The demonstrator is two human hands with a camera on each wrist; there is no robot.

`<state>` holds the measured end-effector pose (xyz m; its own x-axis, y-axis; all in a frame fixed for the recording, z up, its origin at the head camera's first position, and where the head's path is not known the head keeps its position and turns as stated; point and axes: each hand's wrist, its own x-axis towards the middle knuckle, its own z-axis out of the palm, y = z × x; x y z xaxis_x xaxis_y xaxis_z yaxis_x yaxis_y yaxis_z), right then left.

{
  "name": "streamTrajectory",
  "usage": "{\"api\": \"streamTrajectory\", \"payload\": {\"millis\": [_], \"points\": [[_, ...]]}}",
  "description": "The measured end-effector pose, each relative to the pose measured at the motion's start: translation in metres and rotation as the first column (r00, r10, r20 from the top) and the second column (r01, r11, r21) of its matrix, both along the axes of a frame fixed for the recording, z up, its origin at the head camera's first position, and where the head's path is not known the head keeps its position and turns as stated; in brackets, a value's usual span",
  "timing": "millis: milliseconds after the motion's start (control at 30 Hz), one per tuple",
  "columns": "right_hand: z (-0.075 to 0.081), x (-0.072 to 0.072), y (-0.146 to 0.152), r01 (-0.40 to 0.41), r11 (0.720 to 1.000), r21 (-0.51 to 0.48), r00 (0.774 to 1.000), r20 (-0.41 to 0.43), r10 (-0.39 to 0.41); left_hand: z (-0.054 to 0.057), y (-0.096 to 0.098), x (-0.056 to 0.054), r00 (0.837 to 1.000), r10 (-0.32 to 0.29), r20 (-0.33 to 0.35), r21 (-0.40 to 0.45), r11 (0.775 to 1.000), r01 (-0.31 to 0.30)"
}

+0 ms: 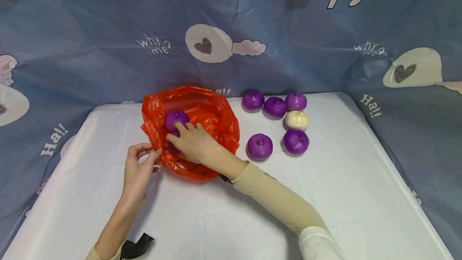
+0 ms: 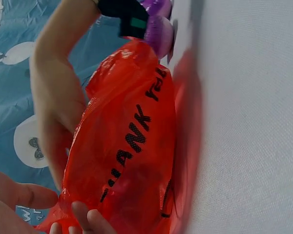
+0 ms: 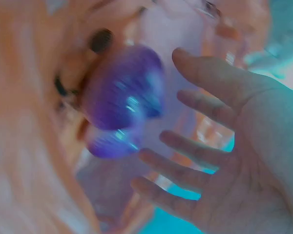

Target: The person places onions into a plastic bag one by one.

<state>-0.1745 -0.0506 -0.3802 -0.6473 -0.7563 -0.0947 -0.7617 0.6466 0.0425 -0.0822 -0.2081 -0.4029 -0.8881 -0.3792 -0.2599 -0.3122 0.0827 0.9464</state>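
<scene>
The left hand (image 1: pixel 138 167) is pinching the edge of the red bag (image 1: pixel 228 127), which is sitting on the white table (image 1: pixel 353 179) with its mouth wide open. The right hand (image 1: pixel 193 143) is reaching into the bag, and its fingers are spreading out, open. Two purple onions (image 1: pixel 176 116) are showing inside, near those fingers. Right of the bag, five other onions (image 1: pixel 260 147), all purple, and one white onion (image 1: pixel 297 120) are resting on the table. Behind, a blue cloth (image 1: pixel 288 23) is hanging.

Purple bulbs (image 3: pixel 122 92) blur in the right wrist view, and the left's edge crops the red bag (image 2: pixel 149 156).
</scene>
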Motion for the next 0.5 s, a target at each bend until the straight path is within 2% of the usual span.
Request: {"api": "streamTrajectory", "payload": {"millis": [167, 300, 500], "points": [[0.027, 0.0, 0.021, 0.003, 0.996, -0.084, 0.999, 0.035, 0.0, -0.001, -0.002, 0.001, 1.0, 0.008, -0.008, 0.009, 1.0, -0.008], [0.048, -0.006, 0.047, 0.046, 0.987, -0.153, 0.996, 0.079, -0.034, -0.001, -0.004, 0.003, 1.0, 0.011, -0.017, 0.006, 1.0, -0.011], [0.069, -0.017, 0.101, 0.15, 0.958, -0.246, 0.986, 0.109, -0.126, 0.0, -0.004, 0.004, 0.998, -0.024, -0.054, -0.08, 0.997, 0.02]]}}
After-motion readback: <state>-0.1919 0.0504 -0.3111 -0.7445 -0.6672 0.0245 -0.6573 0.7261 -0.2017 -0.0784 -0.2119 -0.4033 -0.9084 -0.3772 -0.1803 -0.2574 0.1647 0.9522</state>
